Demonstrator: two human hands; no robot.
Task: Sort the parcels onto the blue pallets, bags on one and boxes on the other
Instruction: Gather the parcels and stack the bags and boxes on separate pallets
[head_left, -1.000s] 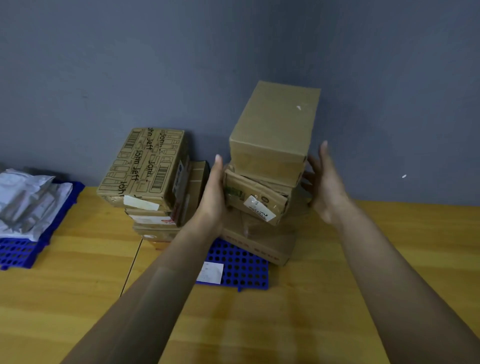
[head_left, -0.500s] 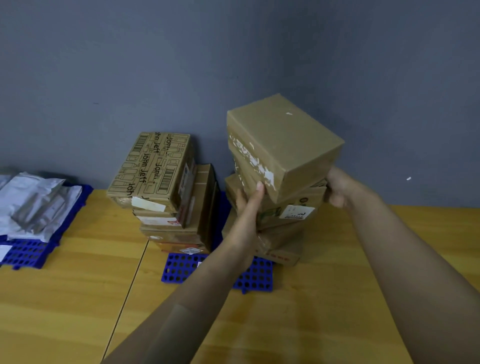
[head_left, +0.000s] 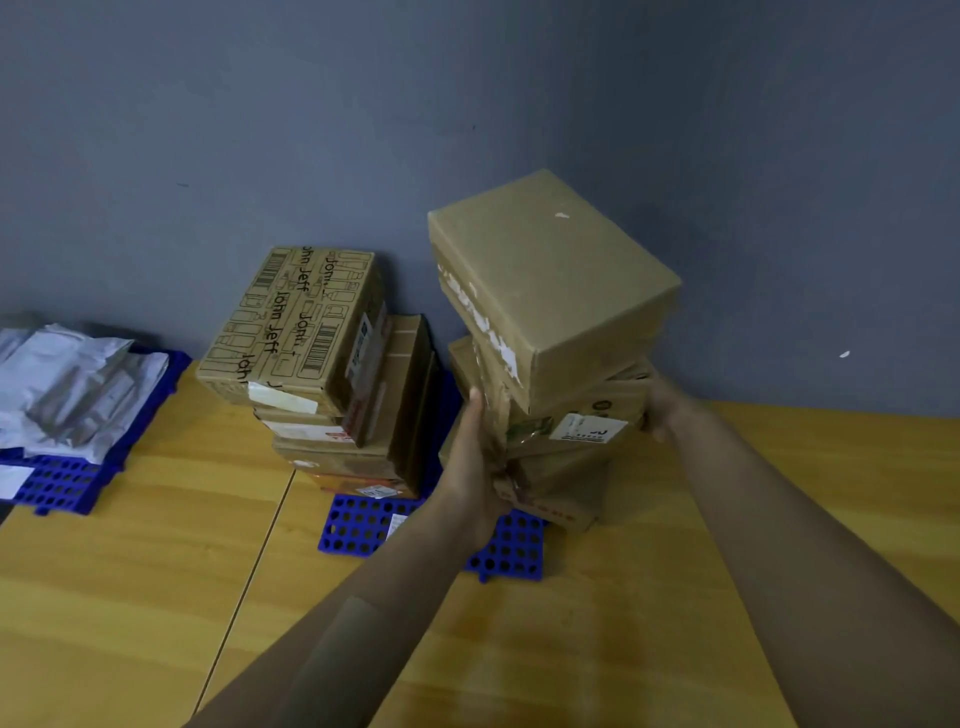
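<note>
Two stacks of cardboard boxes stand on a blue pallet (head_left: 358, 525) against the wall. The right stack has a plain brown box (head_left: 561, 291) on top, turned askew, over a labelled box (head_left: 587, 415) and a bottom box (head_left: 566, 483). My left hand (head_left: 478, 457) presses flat against the left side of that stack, fingers pointing up. My right hand (head_left: 665, 410) rests on the right side of the labelled box, its fingers hidden behind it. The left stack is topped by a printed "John Jeff" box (head_left: 296, 322). Grey bags (head_left: 72, 384) lie on a second blue pallet (head_left: 57, 488) at far left.
The pallets sit on a wooden table (head_left: 571, 649) with a seam line running down its left half. A grey wall (head_left: 467, 104) rises right behind both stacks. The right stack's bottom box overhangs the pallet's right edge.
My hands closed in from beside the right stack and now clasp it. The top plain box has turned askew and the labelled box beneath has shifted.
</note>
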